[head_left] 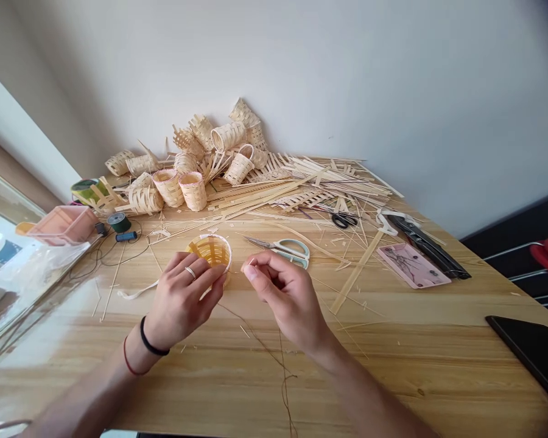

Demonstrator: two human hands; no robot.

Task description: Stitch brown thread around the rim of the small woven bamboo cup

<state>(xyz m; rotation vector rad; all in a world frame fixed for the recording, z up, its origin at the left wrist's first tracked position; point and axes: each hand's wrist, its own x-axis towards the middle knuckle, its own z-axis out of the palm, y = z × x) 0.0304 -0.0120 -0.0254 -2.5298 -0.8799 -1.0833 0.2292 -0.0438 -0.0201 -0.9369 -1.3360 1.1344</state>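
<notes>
A small woven bamboo basket (207, 249) with a white-bound rim lies tilted in the middle of the table. My left hand (185, 289) is closed on its near side, fingers and thumb pinching the rim. To the right, my right hand (285, 289) is apart from the basket, thumb and forefinger pressed together. A tiny pale tip shows at those fingertips; whether it is a needle I cannot tell. Brown thread (260, 340) runs from below the basket to a loose tangle near the table's front, and a strand hangs under my right hand. A white ribbon (137, 293) trails left of the basket.
Several woven baskets (194, 191) and bamboo strips (301, 182) are heaped along the wall. Scissors (287, 249) lie behind my right hand, black scissors (344, 219) farther back. Thread spools (119, 222) and a pink box (64, 225) stand left; a pink tray (413, 265) holds pins at right.
</notes>
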